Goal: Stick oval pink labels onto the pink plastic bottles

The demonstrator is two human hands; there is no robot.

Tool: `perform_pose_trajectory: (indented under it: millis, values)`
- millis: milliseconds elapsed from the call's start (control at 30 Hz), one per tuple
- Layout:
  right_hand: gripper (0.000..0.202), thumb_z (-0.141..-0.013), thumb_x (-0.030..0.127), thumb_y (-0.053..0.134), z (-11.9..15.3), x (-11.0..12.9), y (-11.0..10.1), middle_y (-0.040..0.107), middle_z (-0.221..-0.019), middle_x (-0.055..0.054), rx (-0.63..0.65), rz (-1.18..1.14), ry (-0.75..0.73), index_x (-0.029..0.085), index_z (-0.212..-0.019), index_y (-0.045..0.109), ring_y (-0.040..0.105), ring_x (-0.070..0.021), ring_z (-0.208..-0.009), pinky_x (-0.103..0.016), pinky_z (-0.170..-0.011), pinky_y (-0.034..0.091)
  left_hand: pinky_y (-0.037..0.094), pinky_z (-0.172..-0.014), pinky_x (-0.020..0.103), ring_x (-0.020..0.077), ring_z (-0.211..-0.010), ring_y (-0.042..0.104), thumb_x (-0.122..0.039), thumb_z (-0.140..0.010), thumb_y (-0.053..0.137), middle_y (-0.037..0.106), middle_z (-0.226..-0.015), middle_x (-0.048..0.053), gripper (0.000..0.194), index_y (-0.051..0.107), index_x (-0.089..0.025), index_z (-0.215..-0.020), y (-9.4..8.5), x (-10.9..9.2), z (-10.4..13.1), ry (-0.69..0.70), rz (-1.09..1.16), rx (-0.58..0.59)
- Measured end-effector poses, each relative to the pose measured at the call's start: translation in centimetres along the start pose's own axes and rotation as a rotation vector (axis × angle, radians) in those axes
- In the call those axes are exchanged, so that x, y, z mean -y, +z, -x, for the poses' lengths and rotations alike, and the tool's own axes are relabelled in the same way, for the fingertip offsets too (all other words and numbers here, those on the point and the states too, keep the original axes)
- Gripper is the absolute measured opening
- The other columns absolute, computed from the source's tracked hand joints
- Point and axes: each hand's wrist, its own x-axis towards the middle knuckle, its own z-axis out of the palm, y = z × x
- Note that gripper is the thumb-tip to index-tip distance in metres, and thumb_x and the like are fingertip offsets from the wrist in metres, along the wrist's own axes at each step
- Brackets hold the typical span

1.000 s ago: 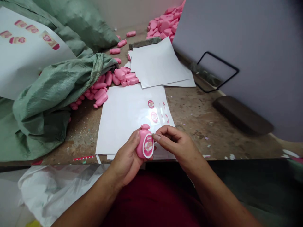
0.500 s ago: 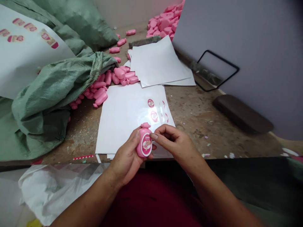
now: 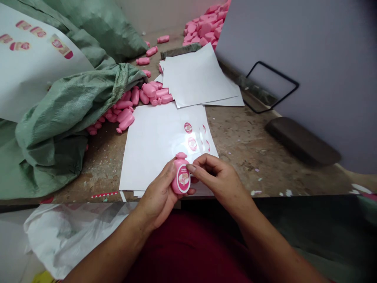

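My left hand (image 3: pixel 160 192) is wrapped round a small pink bottle (image 3: pixel 177 185), held upright above the table's front edge. An oval sticker (image 3: pixel 183 181) with a white rim and the word "BABY" covers the bottle's front. Thumb and forefinger of my right hand (image 3: pixel 216 173) pinch together at the sticker's upper right edge; its other fingers are curled. Under both hands lies a white sticker sheet (image 3: pixel 153 145), where a few oval stickers (image 3: pixel 192 144) show on the right side.
Pink bottles (image 3: pixel 126 114) spill from a green woven sack (image 3: pixel 59 114) at left. More white sheets (image 3: pixel 200 78) lie behind. A pink heap (image 3: pixel 206 29) fills the back. At right stand a black wire frame (image 3: pixel 278 68) and a dark oblong block (image 3: pixel 303 139).
The bottle has turned slightly in my left hand, and its sticker sits a little further right and higher. My right hand's pinch stays at the sticker's edge.
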Motion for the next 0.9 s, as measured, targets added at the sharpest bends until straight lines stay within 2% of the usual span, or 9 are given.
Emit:
perform_pose_trajectory:
  millis: [200,367,433,567,633,700,767,833,900]
  values:
    - [0.027,-0.083,0.047,0.064,0.3,-0.2,0.0,0.059,-0.064,0.002,-0.045,0.199,-0.063,0.022,-0.072,0.061,0.052,-0.0146,-0.059,-0.028,-0.058,0.037,0.055,-0.069,0.022,0.0119,-0.087,0.059,-0.034,-0.089,0.072,0.061,-0.108,0.003,0.029,0.068,-0.024,-0.116,-0.1,0.1,-0.2,-0.006,0.006,-0.021]
    - [0.024,-0.087,0.044,0.063,0.2,-0.4,-0.1,0.065,-0.063,0.001,-0.221,0.556,-0.314,0.023,-0.077,0.068,0.056,-0.0158,-0.059,-0.032,-0.068,0.036,0.054,-0.073,0.023,0.0114,-0.086,0.062,-0.015,-0.077,0.079,0.062,-0.106,0.002,0.050,0.061,-0.022,-0.123,-0.1,-0.3,-0.3,-0.051,-0.064,0.020]
    - [0.024,-0.090,0.042,0.060,0.1,-0.5,-0.4,0.068,-0.067,-0.001,-0.265,0.609,-0.372,0.023,-0.080,0.069,0.059,-0.0168,-0.062,-0.033,-0.071,0.036,0.053,-0.073,0.023,0.0125,-0.089,0.064,-0.010,-0.073,0.079,0.063,-0.110,0.003,0.057,0.059,-0.021,-0.125,-0.3,-0.5,-0.2,-0.066,-0.094,0.021]
    - [0.023,-0.088,0.043,0.062,0.3,-0.4,-0.6,0.070,-0.078,-0.002,-0.169,0.474,-0.264,0.024,-0.098,0.070,0.061,-0.0186,-0.069,-0.032,-0.069,0.041,0.051,-0.076,0.024,0.0128,-0.090,0.064,-0.003,-0.068,0.078,0.065,-0.109,0.003,0.070,0.053,-0.023,-0.130,-0.4,-0.5,0.1,-0.090,-0.130,0.030]
    - [0.037,-0.079,0.046,0.072,0.3,-0.2,-0.3,0.066,-0.078,0.000,-0.106,0.426,-0.198,0.026,-0.110,0.067,0.059,-0.0190,-0.069,-0.032,-0.067,0.042,0.050,-0.079,0.024,0.0112,-0.086,0.063,-0.001,-0.066,0.076,0.065,-0.104,0.001,0.075,0.051,-0.024,-0.132,-0.3,-0.3,0.2,-0.092,-0.135,0.055]
    - [0.048,-0.074,0.047,0.076,0.2,-0.1,0.1,0.061,-0.074,0.002,-0.103,0.416,-0.157,0.028,-0.117,0.064,0.055,-0.0184,-0.066,-0.032,-0.065,0.041,0.050,-0.080,0.025,0.0107,-0.085,0.062,-0.001,-0.064,0.076,0.064,-0.105,0.001,0.076,0.051,-0.024,-0.132,-0.1,-0.1,0.2,-0.095,-0.154,0.071]
    - [0.044,-0.077,0.048,0.073,-0.1,-0.1,0.2,0.057,-0.070,0.004,-0.139,0.391,-0.157,0.028,-0.116,0.063,0.052,-0.0177,-0.064,-0.032,-0.064,0.040,0.050,-0.080,0.026,0.0130,-0.090,0.064,-0.004,-0.064,0.077,0.064,-0.110,0.003,0.075,0.051,-0.024,-0.131,-0.4,-0.1,0.4,-0.108,-0.196,0.077]
    - [0.037,-0.080,0.047,0.070,-0.4,-0.2,0.0,0.054,-0.068,0.004,-0.166,0.343,-0.189,0.027,-0.111,0.063,0.050,-0.0172,-0.063,-0.032,-0.064,0.040,0.051,-0.078,0.027,0.0158,-0.093,0.066,-0.011,-0.067,0.079,0.064,-0.111,0.004,0.071,0.051,-0.025,-0.132,-1.4,-0.7,1.0,-0.128,-0.270,0.077]
    - [0.033,-0.079,0.046,0.070,-0.4,-0.4,-0.5,0.054,-0.071,0.003,-0.174,0.309,-0.218,0.027,-0.105,0.064,0.050,-0.0172,-0.064,-0.032,-0.064,0.040,0.051,-0.076,0.028,0.0174,-0.091,0.067,-0.023,-0.075,0.076,0.066,-0.109,0.005,0.061,0.053,-0.025,-0.132,-3.4,-2.2,2.1,-0.134,-0.431,0.067]
